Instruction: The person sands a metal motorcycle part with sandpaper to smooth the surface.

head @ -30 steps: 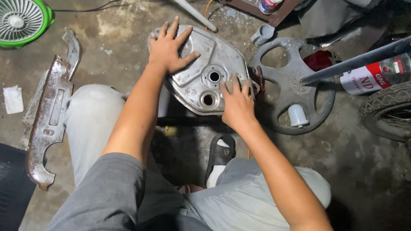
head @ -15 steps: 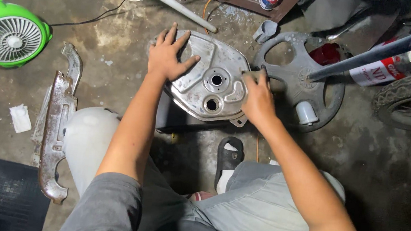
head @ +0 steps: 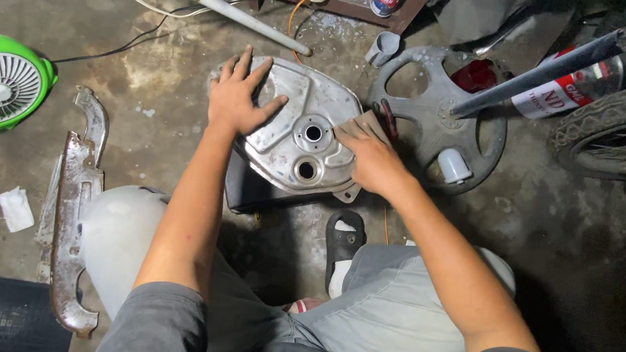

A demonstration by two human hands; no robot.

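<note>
Stained concrete floor, silver metal engine cover (head: pixel 298 134) with 2 round holes propped on dark box, left hand (head: pixel 239 97) spread flat on cover, right hand (head: pixel 370 154) pressing brown abrasive pad (head: pixel 365 124) at its right edge, green fan (head: pixel 1 86) far left.

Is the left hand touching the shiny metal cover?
Touching. The head view shows the left hand lying flat, fingers spread, on the upper left part of the metal cover, with no gap under the palm.
</note>
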